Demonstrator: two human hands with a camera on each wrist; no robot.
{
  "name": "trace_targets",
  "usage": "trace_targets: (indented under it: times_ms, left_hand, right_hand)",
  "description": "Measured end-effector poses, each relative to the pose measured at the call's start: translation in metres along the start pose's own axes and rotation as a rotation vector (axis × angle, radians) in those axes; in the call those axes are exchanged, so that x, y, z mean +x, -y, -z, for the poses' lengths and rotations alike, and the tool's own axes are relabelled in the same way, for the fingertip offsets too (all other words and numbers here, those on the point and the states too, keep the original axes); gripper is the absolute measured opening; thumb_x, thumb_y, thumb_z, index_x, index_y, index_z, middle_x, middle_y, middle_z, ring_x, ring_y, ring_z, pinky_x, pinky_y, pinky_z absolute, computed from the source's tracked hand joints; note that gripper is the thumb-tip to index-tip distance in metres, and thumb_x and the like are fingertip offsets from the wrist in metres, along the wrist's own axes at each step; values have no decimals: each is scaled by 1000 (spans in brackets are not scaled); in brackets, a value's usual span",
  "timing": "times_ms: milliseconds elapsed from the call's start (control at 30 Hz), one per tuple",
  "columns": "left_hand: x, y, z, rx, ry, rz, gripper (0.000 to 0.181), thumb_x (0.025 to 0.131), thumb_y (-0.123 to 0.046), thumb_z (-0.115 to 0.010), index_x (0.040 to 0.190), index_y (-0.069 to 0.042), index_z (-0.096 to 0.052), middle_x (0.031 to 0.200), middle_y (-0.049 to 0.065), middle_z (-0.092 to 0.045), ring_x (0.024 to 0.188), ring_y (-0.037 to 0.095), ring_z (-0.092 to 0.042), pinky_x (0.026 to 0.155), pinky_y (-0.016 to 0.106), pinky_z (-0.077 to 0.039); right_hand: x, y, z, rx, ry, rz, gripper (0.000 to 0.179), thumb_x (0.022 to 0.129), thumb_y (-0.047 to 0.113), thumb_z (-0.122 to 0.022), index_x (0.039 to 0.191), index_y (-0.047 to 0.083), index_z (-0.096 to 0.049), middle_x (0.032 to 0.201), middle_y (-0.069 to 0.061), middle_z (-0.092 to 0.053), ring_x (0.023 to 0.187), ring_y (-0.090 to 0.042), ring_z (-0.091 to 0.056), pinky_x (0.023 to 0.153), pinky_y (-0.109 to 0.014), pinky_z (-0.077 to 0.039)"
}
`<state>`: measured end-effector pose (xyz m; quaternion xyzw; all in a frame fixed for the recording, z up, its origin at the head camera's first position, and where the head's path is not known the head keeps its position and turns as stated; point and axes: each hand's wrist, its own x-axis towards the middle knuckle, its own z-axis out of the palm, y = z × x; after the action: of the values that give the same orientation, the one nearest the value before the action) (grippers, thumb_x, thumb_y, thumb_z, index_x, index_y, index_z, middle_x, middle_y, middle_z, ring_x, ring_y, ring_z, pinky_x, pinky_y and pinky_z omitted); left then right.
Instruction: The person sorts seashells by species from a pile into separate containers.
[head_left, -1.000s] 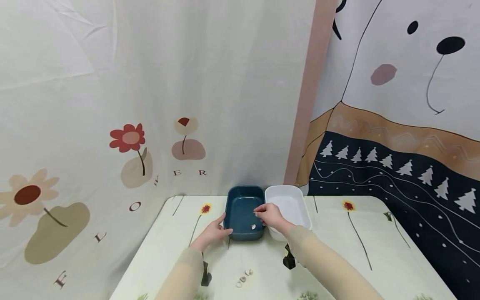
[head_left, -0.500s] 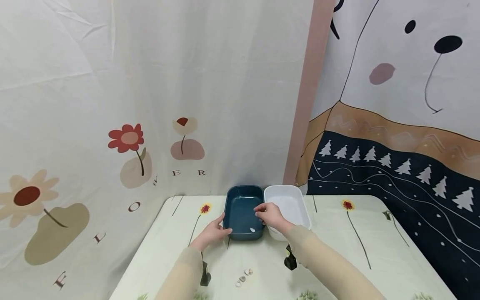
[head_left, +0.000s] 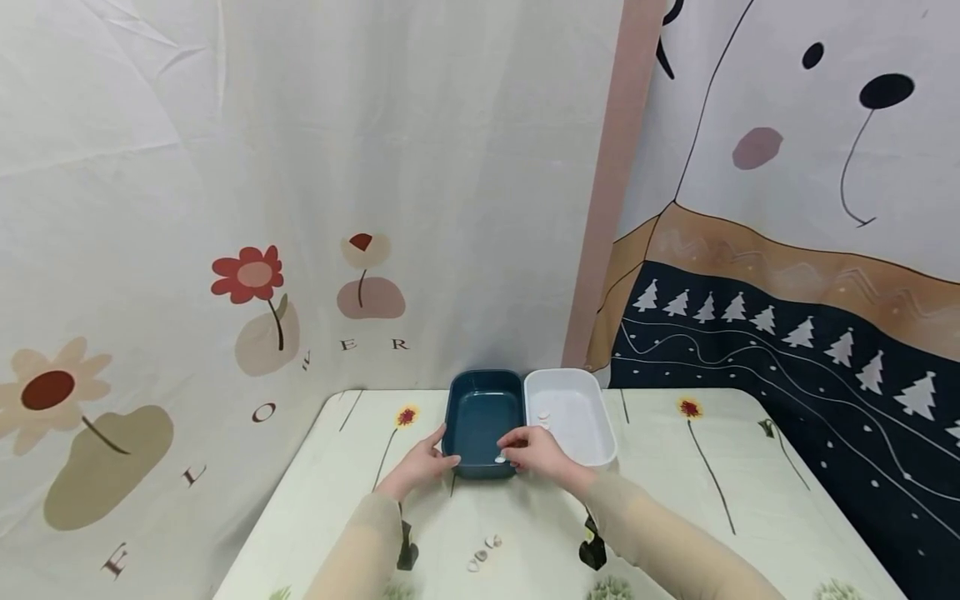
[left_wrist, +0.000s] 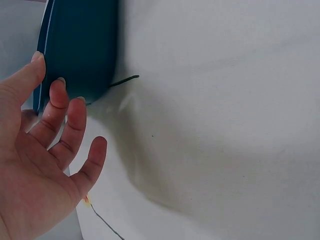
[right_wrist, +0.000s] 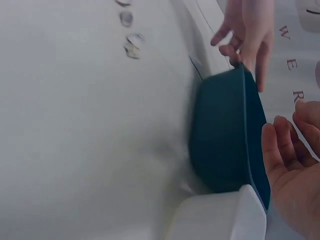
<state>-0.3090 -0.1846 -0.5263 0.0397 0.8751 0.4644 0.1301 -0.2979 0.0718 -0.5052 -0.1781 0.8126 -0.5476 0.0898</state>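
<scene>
A dark blue rectangular dish [head_left: 486, 470] stands at the back of the table. My left hand [head_left: 422, 467] grips its near left corner, thumb over the rim; in the left wrist view its other fingers are bent loosely by the outer wall. Inside the dish's near right part, my right hand [head_left: 538, 454] has thumb and fingertips drawn together at a small white shell [head_left: 500, 458], which it appears to pinch. The fingers partly cover the shell, and the right wrist view does not show it.
Against the blue dish's right side stands a white dish [head_left: 592, 433] with small pale shells [head_left: 543, 418] inside. Several more shells [head_left: 484, 553] lie in a row on the near part of the table. Behind the table hang printed curtains [head_left: 480, 208].
My right hand has moved down and slightly left to the shell in the blue dish, uncovering shells in the white dish. The left hand keeps its place at the blue dish.
</scene>
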Motion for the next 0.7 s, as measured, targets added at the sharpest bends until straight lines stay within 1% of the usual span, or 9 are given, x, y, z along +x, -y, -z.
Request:
trace_targets:
  times_ms: [100,167,233,300,367,500,600,700]
  left_hand:
    - [1,0,1,-5,-1,11,81,91,-26,-69,155,-8,-21,73,6,-53,66,20,-53,62,30,-41]
    - [1,0,0,5,-4,14,82,91,-26,-70,154,-8,-22,73,6,-54,66,20,-53,62,30,-42]
    - [2,0,0,11,-6,21,82,90,-27,-70,155,-8,-22,74,6,-54,66,20,-53,62,30,-42]
    - [2,0,-1,15,-8,23,82,90,-27,-70,155,-8,-22,74,6,-54,67,20,-53,62,31,-42]
    - [2,0,-1,14,-11,26,82,91,-27,-70,155,-8,-22,74,6,-54,67,20,-53,62,31,-42]
    - [2,1,-1,11,-13,33,81,91,-26,-69,155,-9,-22,74,6,-54,67,21,-53,63,31,-42]
    - [2,0,-1,8,-11,32,80,92,-25,-69,155,-9,-22,74,6,-54,68,21,-54,63,30,-42]
    - [2,0,0,9,-7,22,80,92,-25,-68,155,-9,-21,73,6,-54,68,22,-54,62,30,-42]
  right_hand:
    - [-10,-5,-8,-24,72,45,20,90,8,-67,105,-5,-69,87,-2,-67,70,-14,-59,65,-33,-53]
    - [-15,-12,-14,-39,111,75,22,89,8,-69,106,-5,-69,87,1,-67,72,-12,-58,65,-28,-51]
    - [-20,-19,-20,-43,135,92,24,87,8,-72,107,-5,-69,87,2,-66,72,-10,-56,65,-25,-47]
    - [-25,-26,-27,-39,139,101,28,83,9,-75,107,-5,-69,85,4,-66,72,-8,-55,64,-22,-45]
    - [-29,-32,-33,-29,145,83,32,81,10,-77,108,-5,-69,83,5,-65,70,-8,-54,62,-21,-44]
    - [-35,-44,-43,-37,147,27,33,77,10,-80,106,-2,-70,80,5,-64,70,-7,-54,63,-21,-44]
    - [-41,-50,-47,-51,158,-4,31,76,10,-82,104,0,-71,80,4,-64,71,-7,-53,65,-22,-44]
    - [-46,-54,-50,-73,174,-13,30,74,11,-83,102,2,-73,82,3,-63,71,-8,-52,66,-22,-43]
